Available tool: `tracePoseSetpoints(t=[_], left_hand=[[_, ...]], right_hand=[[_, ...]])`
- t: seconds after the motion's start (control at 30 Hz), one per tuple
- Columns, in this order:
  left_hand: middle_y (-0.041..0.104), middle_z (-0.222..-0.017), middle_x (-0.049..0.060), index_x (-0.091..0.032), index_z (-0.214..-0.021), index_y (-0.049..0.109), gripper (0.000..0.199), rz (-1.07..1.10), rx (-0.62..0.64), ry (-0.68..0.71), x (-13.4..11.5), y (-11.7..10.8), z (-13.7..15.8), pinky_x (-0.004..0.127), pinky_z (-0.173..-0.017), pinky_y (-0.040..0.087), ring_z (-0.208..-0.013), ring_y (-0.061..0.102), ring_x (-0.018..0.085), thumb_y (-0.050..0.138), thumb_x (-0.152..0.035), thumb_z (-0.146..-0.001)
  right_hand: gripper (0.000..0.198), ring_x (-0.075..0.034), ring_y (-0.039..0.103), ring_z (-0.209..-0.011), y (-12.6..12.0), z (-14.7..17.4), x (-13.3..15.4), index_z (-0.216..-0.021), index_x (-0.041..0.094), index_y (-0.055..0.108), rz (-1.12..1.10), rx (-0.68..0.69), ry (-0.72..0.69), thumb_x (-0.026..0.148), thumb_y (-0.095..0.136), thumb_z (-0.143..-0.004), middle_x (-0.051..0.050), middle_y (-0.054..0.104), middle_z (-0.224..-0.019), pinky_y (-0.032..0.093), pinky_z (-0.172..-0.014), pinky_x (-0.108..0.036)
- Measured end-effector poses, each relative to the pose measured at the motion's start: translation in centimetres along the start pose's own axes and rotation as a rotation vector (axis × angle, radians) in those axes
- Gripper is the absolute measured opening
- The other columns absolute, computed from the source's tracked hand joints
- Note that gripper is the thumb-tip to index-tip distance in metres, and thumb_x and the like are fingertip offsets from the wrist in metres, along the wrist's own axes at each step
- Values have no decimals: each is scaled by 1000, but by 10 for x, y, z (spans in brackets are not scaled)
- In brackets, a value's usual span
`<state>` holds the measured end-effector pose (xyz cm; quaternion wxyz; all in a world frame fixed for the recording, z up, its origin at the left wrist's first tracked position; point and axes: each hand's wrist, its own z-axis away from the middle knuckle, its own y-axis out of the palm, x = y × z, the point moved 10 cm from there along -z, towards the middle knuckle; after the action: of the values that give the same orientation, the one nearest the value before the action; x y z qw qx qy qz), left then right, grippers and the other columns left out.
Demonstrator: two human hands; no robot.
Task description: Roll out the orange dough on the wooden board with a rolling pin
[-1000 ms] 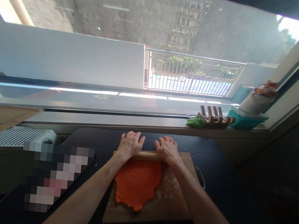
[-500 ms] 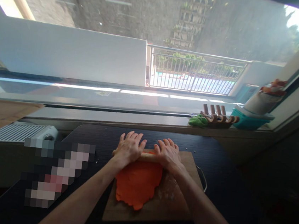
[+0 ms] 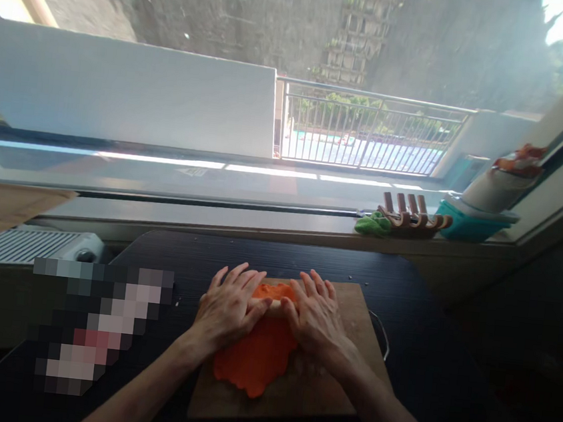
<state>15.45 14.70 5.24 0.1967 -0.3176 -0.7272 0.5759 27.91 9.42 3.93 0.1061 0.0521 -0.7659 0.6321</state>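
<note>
A light wooden rolling pin (image 3: 277, 308) lies across a flattened sheet of orange dough (image 3: 257, 356), whose exact material I cannot tell. My left hand (image 3: 232, 303) is closed over the pin's left part, its thumb along the near side and its fingers reaching over the top. On the right part, my right hand (image 3: 315, 312) holds the pin in the same way. Both palms cover the pin's ends, so only its middle shows. Orange dough shows beyond the pin and on the near side, with an uneven near edge. Beneath it is a wooden board (image 3: 327, 397).
The board rests on a dark table (image 3: 177, 247). A wire handle (image 3: 383, 332) sticks out at the board's right. On the windowsill are a green cloth (image 3: 373, 224), a brown rack (image 3: 414, 218) and a teal container (image 3: 476, 221). A blurred-out item (image 3: 108, 327) lies at left.
Both hands have drawn the rolling pin nearer to me over the dough. More of the dough's far edge now shows beyond the pin.
</note>
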Motion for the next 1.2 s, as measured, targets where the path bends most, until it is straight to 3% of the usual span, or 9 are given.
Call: tracePoseSetpoints(t=[0.2, 0.3, 0.4, 0.53, 0.67, 0.77, 1.0, 1.07, 1.2], left_hand=[[59, -131, 11, -18, -126, 55, 50, -36, 48, -154, 26, 12, -68, 50, -107, 26, -129, 41, 27, 28, -46, -94], [61, -127, 13, -17, -121, 58, 51, -35, 56, -216, 33, 14, -83, 50, -103, 31, -125, 47, 28, 25, -45, -95], [61, -128, 11, -17, -125, 56, 50, -30, 52, -207, 28, 13, -64, 51, -104, 31, -127, 46, 28, 27, -45, -94], [58, -132, 10, -17, -127, 55, 47, -58, -48, -75, 5, -1, -1, 48, -110, 24, -132, 40, 27, 31, -40, -94], [50, -140, 11, -14, -134, 48, 50, -65, -154, 40, -14, -13, 57, 50, -108, 28, -132, 41, 28, 37, -37, -91], [52, -139, 11, -14, -135, 47, 49, -59, -161, 43, -15, -14, 62, 50, -107, 31, -131, 43, 28, 38, -35, -91], [59, -131, 12, -13, -126, 57, 45, -54, -114, -99, -6, -11, 17, 53, -106, 31, -127, 47, 29, 32, -31, -93], [59, -131, 11, -14, -126, 56, 44, -63, -143, -66, -12, -14, 29, 52, -106, 31, -125, 49, 28, 33, -31, -93], [59, -132, 9, -17, -132, 50, 45, -100, -218, 78, -33, -26, 83, 46, -103, 34, -119, 54, 26, 40, -29, -90]], right_hand=[[44, -26, 36, -129, 7, -70, -33, -117, 22, 59, -34, 101, 209, 46, 29, -95, -10, 54, -129, 29, -101, -44], [44, -26, 38, -127, 5, -85, -39, -117, 20, 59, -38, 111, 237, 44, 29, -96, -12, 53, -130, 31, -99, -42], [45, -26, 34, -131, 2, -66, -27, -121, 20, 57, -28, 67, 179, 44, 30, -96, -12, 49, -136, 29, -102, -43], [47, -25, 25, -138, -3, 2, 3, -129, 19, 53, -19, -47, 23, 44, 31, -96, -10, 43, -143, 20, -110, -42], [49, -22, 26, -139, -5, 55, 21, -137, 21, 46, -60, -91, -89, 43, 38, -94, -5, 41, -145, 20, -113, -40], [49, -22, 26, -138, -4, 49, 19, -137, 20, 46, -70, -57, -84, 42, 36, -94, -5, 43, -144, 19, -113, -40], [48, -25, 30, -136, 0, -20, 0, -130, 18, 54, -30, 32, 99, 43, 30, -96, -11, 44, -143, 22, -110, -44], [47, -25, 29, -137, -1, -10, 4, -130, 18, 53, -39, 12, 66, 42, 31, -96, -10, 44, -143, 22, -111, -43], [49, -22, 28, -138, -6, 51, 18, -138, 19, 46, -66, -80, -87, 41, 37, -95, -6, 42, -144, 22, -113, -41]])
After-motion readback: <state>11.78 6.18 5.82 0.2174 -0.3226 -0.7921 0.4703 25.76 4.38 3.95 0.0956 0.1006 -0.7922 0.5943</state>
